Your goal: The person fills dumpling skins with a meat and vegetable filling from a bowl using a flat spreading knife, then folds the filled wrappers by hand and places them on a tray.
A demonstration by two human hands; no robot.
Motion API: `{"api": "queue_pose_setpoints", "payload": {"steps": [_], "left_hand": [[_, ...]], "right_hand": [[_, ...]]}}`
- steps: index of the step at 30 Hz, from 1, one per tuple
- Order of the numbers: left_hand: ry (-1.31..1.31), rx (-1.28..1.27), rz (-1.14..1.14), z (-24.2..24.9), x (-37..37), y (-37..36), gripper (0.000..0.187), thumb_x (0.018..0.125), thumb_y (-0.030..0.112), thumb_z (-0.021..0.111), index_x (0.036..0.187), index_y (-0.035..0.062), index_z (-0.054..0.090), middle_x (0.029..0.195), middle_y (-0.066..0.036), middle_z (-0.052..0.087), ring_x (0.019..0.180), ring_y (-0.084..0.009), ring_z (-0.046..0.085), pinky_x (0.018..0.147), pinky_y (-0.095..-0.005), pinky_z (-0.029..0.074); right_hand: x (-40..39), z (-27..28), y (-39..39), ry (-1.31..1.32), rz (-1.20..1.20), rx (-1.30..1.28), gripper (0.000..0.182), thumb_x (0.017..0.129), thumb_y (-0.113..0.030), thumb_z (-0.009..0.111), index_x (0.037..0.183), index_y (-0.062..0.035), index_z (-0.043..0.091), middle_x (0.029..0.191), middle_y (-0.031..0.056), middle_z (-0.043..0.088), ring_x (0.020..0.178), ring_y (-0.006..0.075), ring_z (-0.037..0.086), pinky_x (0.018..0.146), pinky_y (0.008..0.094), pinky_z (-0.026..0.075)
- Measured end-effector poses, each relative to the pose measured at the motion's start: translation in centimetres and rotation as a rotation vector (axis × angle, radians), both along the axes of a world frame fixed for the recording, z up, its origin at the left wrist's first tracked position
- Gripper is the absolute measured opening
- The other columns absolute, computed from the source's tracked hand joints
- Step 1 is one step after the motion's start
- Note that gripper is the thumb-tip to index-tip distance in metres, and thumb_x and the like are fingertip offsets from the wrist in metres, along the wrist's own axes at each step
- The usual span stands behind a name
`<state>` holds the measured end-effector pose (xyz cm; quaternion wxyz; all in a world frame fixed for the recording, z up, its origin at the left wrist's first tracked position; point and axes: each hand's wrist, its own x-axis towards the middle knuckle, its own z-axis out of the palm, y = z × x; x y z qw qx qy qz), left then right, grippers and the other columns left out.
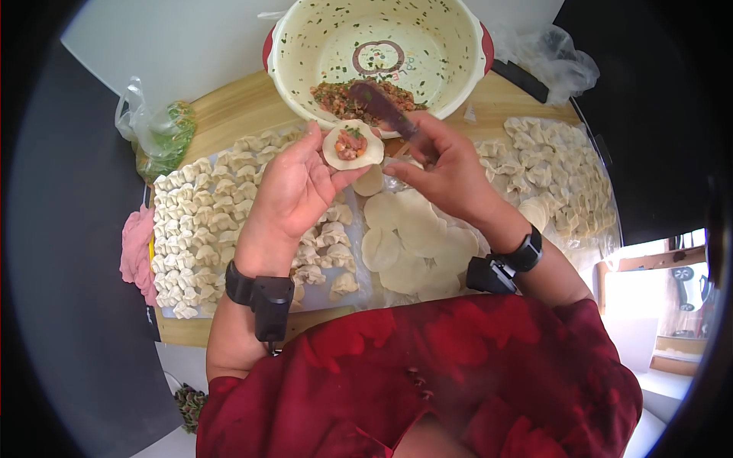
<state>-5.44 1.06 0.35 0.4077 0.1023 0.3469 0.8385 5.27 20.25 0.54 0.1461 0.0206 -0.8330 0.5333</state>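
Note:
My left hand (298,183) holds a round dumpling wrapper (330,151) on its fingers, the thumb at its edge. A lump of meat filling (351,143) with green bits sits in the middle of the wrapper, which lies unfolded. In my right hand (450,164) is a dark, flat-bladed spatula (385,108), its blade tip over the filling in the basin. The large cream basin (458,46) stands just beyond both hands, with meat filling (332,98) gathered at its near side. Flat wrappers (412,248) lie overlapping below my right hand.
Rows of folded dumplings (202,221) cover a board on the left, and more dumplings (561,172) fill the right side. A plastic bag of greens (168,137) stands at the left edge, above a pink cloth (137,252). A crumpled clear bag (553,65) lies back right.

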Motion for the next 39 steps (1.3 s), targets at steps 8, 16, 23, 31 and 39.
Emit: {"api": "queue_pose_setpoints", "payload": {"steps": [8, 16, 23, 31, 39], "left_hand": [[0.016, -0.041, -0.044, 0.8, 1.6, -0.3, 0.047, 0.105, 0.031, 0.034, 0.139, -0.0018, 0.035, 0.135, -0.015, 0.051, 0.121, -0.0276, 0.055, 0.104, -0.043, 0.047], [0.331, -0.154, -0.013, 0.8, 4.2, 0.8, 0.046, 0.1, 0.029, 0.053, 0.132, -0.0033, 0.049, 0.134, -0.013, 0.054, 0.121, -0.0222, 0.054, 0.106, -0.0387, 0.044], [0.325, -0.247, 0.15, -0.2, 4.0, 1.0, 0.036, 0.099, 0.02, 0.054, 0.126, -0.0055, 0.056, 0.118, -0.011, 0.063, 0.104, -0.0164, 0.063, 0.093, -0.0288, 0.053], [0.298, -0.202, 0.144, 0.0, 3.3, 0.3, 0.033, 0.1, 0.02, 0.052, 0.123, -0.0034, 0.058, 0.112, -0.011, 0.065, 0.099, -0.0159, 0.065, 0.088, -0.0287, 0.054], [0.41, -0.349, 0.241, -0.8, 3.5, 0.0, 0.029, 0.095, 0.021, 0.062, 0.119, 0.0049, 0.065, 0.099, -0.004, 0.066, 0.087, -0.0097, 0.063, 0.076, -0.0228, 0.053]], "right_hand": [[-0.2, -0.5, -1.5, 0.046, -0.006, -0.131, 0.012, 0.084, -0.011, 0.074, 0.087, -0.0028, 0.066, 0.064, -0.0009, 0.052, 0.059, 0.005, 0.045, 0.053, 0.0236, 0.039], [-1.9, -0.7, -1.9, 0.007, -0.08, -0.313, 0.02, 0.081, -0.015, 0.076, 0.076, -0.003, 0.062, 0.062, -0.0039, 0.052, 0.056, 0.0045, 0.044, 0.05, 0.0234, 0.038], [-2.1, -0.6, -2.0, 0.035, -0.074, -0.34, 0.018, 0.086, -0.016, 0.073, 0.094, -0.0012, 0.066, 0.069, -0.0014, 0.06, 0.06, 0.0037, 0.048, 0.053, 0.0223, 0.04], [-0.9, -0.2, -1.6, -0.107, -0.002, -0.399, 0.025, 0.088, -0.019, 0.072, 0.106, -0.0022, 0.067, 0.075, -0.0009, 0.065, 0.07, 0.0067, 0.054, 0.065, 0.0259, 0.046], [-0.8, -0.3, -2.3, 0.144, -0.08, -0.108, 0.015, 0.083, -0.014, 0.074, 0.091, -0.0039, 0.065, 0.068, 0.0025, 0.059, 0.065, 0.0106, 0.053, 0.063, 0.0281, 0.046]]}}
